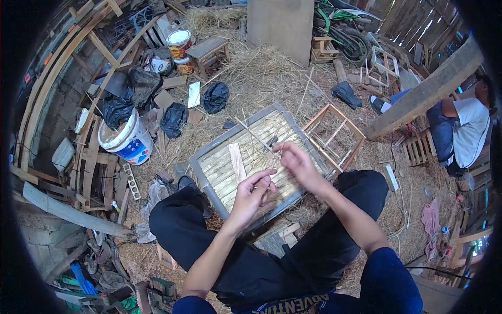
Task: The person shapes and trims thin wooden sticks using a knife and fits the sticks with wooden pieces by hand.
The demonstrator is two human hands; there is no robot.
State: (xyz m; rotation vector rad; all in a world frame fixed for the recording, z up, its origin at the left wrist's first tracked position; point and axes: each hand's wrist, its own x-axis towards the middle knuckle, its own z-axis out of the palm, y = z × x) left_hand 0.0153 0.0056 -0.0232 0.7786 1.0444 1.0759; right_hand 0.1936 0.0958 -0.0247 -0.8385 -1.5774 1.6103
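Panel (215, 175) beneath both hands' fingers (264, 174)

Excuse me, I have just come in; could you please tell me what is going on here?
A seated person holds their left hand and right hand close together over a framed board between their knees, fingers curled; anything pinched in them is too small to make out. A flat wooden strip and loose straw lie on the board. Another person sits off to the right.
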